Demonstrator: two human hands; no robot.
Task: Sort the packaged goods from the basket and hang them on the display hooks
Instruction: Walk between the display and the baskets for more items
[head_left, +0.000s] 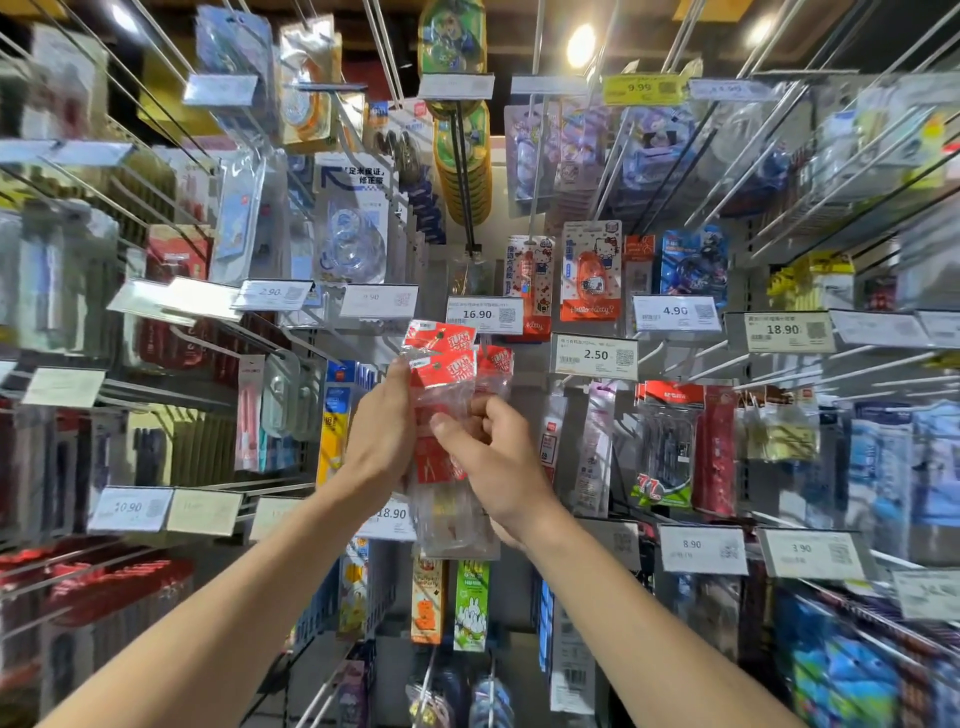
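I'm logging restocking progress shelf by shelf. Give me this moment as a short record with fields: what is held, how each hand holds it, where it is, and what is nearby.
item: red-topped clear packets, several bunched together
left hand: grips the bunch from its left side, thumb at the front
right hand: pinches the clear lower part
position: raised, tops just below the 16.90 price tag
nearby: 2.50 price tag to the right of the bunch
hung yet: cannot tell
basket: not in view
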